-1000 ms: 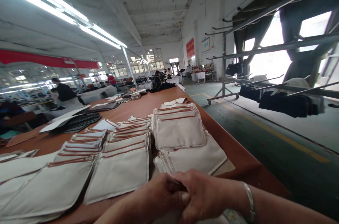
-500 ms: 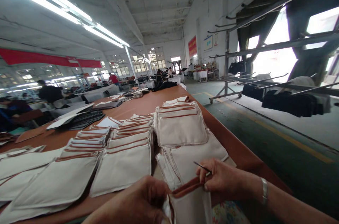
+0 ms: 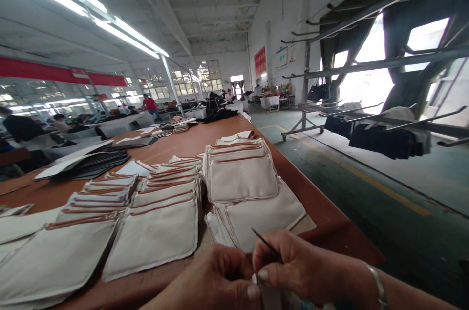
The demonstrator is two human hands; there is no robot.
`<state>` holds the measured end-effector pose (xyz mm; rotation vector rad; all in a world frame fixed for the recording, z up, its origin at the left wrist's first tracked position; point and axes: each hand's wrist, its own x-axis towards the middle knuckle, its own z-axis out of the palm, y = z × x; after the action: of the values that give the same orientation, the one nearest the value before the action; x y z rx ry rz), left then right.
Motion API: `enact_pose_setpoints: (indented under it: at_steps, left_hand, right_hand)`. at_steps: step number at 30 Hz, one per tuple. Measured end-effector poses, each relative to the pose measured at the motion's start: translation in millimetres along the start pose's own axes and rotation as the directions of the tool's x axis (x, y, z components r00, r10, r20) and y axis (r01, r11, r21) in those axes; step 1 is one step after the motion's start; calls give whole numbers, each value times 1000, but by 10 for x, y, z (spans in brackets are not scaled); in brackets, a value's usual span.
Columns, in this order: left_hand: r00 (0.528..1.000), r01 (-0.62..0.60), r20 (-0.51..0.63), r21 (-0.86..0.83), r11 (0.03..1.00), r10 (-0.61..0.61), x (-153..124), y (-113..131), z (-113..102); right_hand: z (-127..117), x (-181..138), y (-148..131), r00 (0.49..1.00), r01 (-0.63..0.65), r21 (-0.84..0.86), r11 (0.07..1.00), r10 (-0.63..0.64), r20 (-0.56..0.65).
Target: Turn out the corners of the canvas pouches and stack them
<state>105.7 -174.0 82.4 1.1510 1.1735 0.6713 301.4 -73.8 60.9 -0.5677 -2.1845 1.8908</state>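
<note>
At the near table edge, my left hand (image 3: 222,278) is closed, pinching a cream fabric piece (image 3: 270,298) between thumb and fingers. My right hand (image 3: 293,268) meets it there, thumb and forefinger pressed on the same piece. A thin dark pointed tool (image 3: 264,241) also sits in my right hand, its tip sticking out up and to the left; its exact kind is unclear. Most of the held piece is hidden by my hands or below the view. Just beyond lie a flat cream panel (image 3: 252,222) and a stack of cream pouches with brown trim (image 3: 242,178).
More stacks of cream pouches (image 3: 157,232) and large cream panels (image 3: 69,256) cover the left of the brown table (image 3: 337,232). Dark sheets (image 3: 98,163) lie farther back. Right of the aisle stands a metal rack (image 3: 306,75) with dark pieces hanging. People work in the background.
My hands have drawn together at the held piece; earlier its brown-trimmed opening was stretched between them. The tool now points more steeply upward. The view has shifted slightly to the right.
</note>
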Motion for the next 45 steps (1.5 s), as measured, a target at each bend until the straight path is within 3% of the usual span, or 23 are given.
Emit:
enact_pose_setpoints:
  at_steps: [3, 6, 8, 12, 18, 23, 27, 30, 32, 34, 36, 38, 39, 41, 45]
  left_hand:
    - [996, 35, -87, 31, 999, -32, 89, -80, -8]
    - [993, 89, -77, 26, 996, -87, 179, -138, -30]
    - [993, 100, -70, -8, 995, -100, 226, -159, -39]
    - [991, 79, -111, 24, 997, -76, 262, -139, -32]
    - [966, 157, -246, 325, 933, -77, 245, -24, 47]
    - [928, -1, -324, 489, 872, 183, 218, -100, 63]
    - [854, -253, -153, 713, 653, 498, 196, -251, 16]
    - [805, -268, -136, 785, 558, 577, 211, -321, 10]
    - [806, -192, -245, 754, 629, 539, 253, -344, 18]
    - [865, -125, -353, 538, 834, 358, 310, -365, 19]
    - [929, -85, -344, 152, 985, 133, 362, -394, 2]
    - [966, -67, -256, -106, 992, 38, 388, -420, -28]
    - [969, -71, -243, -128, 989, 38, 389, -422, -43]
    - [965, -60, -255, 7, 998, 59, 374, -390, -60]
    - [971, 98, -237, 282, 954, -30, 337, -227, -23]
  right_hand:
    - [14, -13, -45, 998, 57, -166, 984, -63, -31]
    - [14, -10, -70, 992, 78, -292, 953, -103, -70]
    - [-1, 8, -31, 995, 60, -219, 974, -77, -70]
    - [-38, 61, 106, 994, -105, 161, 981, 104, 12]
    - [20, 114, 172, 994, -74, 119, 990, 82, -67]
    - [34, 97, 143, 972, -179, 274, 945, 212, -96]
    - [14, 71, 97, 963, -218, 293, 931, 255, -93]
    - [43, 74, 92, 967, -216, 248, 945, 241, -79]
    - [79, 77, 100, 982, -146, 148, 978, 161, -97]
    - [106, 74, 104, 986, -58, 11, 998, 60, -153]
    - [112, 67, 100, 978, -42, -52, 998, 30, -209]
    - [97, 65, 97, 969, -90, -6, 996, 86, -231]
    - [87, 68, 99, 964, -117, 35, 993, 122, -238]
    - [75, 80, 114, 949, -151, 80, 985, 167, -268]
    - [90, 105, 172, 944, -113, 84, 990, 133, -303]
